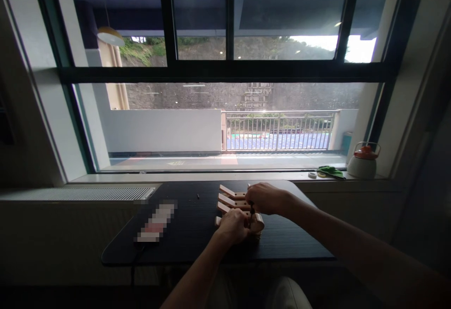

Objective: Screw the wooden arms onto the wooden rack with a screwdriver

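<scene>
1. Slats (pixel 226 199): on bench (pixel 190 234), 12 o'clock.
2. Left hand (pixel 234 224): fingers bent at wood's near end, grip hidden.
3. Right hand (pixel 266 198), 2 o'clock of left: fingers closed round slim dark piece (pixel 252 209).
4. Best: brace wood, keep piece upright.

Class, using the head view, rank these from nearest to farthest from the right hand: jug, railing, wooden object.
1. Wooden object, on the table, at the right hand.
2. Jug, on the sill, to the right.
3. Railing, outdoors, beyond the sill.
</scene>
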The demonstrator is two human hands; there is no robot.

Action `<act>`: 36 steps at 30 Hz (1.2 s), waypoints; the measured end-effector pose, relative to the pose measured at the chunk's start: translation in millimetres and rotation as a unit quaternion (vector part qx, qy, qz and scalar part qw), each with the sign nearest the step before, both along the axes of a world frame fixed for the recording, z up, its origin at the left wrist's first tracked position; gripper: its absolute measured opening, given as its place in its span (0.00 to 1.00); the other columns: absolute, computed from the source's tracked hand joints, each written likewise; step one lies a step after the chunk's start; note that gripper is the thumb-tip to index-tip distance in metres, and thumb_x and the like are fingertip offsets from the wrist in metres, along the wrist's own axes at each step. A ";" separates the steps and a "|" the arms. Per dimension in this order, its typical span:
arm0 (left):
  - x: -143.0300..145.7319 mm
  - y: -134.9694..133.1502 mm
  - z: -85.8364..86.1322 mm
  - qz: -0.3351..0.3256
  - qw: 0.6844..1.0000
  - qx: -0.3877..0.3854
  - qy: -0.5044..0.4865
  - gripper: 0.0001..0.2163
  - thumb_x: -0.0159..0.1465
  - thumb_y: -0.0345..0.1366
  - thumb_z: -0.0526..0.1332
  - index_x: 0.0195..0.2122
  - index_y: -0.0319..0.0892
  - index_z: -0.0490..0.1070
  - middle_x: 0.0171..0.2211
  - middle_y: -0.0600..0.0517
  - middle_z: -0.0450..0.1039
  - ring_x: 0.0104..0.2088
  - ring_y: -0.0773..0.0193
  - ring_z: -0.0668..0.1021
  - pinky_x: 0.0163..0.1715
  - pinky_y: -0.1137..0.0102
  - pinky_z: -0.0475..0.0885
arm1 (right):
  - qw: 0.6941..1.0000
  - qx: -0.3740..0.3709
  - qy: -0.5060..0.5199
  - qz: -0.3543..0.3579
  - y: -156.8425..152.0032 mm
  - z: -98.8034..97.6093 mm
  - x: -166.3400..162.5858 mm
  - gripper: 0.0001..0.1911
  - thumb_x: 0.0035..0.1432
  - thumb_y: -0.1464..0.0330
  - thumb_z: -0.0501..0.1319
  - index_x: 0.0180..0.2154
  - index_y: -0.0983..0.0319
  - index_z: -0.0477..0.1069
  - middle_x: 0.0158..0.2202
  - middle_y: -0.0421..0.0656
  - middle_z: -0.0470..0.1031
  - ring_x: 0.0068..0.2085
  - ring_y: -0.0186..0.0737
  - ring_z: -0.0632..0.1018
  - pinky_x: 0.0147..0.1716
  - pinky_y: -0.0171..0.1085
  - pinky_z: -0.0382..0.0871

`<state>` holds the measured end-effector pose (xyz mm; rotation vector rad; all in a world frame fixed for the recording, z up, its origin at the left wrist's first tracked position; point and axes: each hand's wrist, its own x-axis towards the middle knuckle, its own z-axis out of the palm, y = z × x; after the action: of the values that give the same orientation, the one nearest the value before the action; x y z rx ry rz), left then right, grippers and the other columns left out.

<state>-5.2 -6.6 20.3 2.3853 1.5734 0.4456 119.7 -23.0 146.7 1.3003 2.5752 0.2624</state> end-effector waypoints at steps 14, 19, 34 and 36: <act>-0.5 1.6 -2.2 0.000 1.000 -0.007 -0.013 0.08 0.52 0.38 0.63 0.32 0.44 0.79 0.35 0.49 0.77 0.38 0.56 0.77 0.33 0.70 0.66 | 1.000 0.017 0.000 -0.012 2.8 -1.3 0.3 0.13 0.53 0.70 0.60 0.41 0.64 0.76 0.38 0.50 0.79 0.38 0.46 0.78 0.30 0.35 0.64; -0.5 3.8 -4.3 -0.006 1.000 0.006 -0.004 0.08 0.53 0.40 0.64 0.31 0.44 0.79 0.35 0.48 0.77 0.39 0.55 0.77 0.34 0.70 0.67 | 1.000 0.013 0.003 0.008 2.8 -1.8 5.8 0.12 0.50 0.74 0.60 0.39 0.62 0.77 0.37 0.48 0.79 0.38 0.44 0.78 0.30 0.34 0.62; 0.6 1.8 -3.5 0.007 1.000 0.004 0.014 0.09 0.53 0.39 0.62 0.32 0.44 0.79 0.34 0.49 0.77 0.37 0.56 0.77 0.34 0.70 0.67 | 0.999 0.025 0.014 -0.032 2.4 -6.6 8.6 0.13 0.53 0.69 0.59 0.40 0.64 0.77 0.37 0.52 0.79 0.39 0.48 0.79 0.31 0.36 0.65; 0.5 2.5 -4.1 0.006 1.000 0.004 0.015 0.09 0.53 0.39 0.62 0.32 0.44 0.79 0.33 0.50 0.77 0.37 0.57 0.77 0.34 0.70 0.67 | 0.999 0.026 0.015 -0.038 2.5 -3.6 10.8 0.16 0.51 0.68 0.61 0.44 0.62 0.76 0.39 0.51 0.79 0.39 0.48 0.79 0.31 0.36 0.65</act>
<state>-4.7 -4.1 16.3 2.4004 1.6029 0.4206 130.6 -20.5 143.1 1.4268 2.5543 0.2993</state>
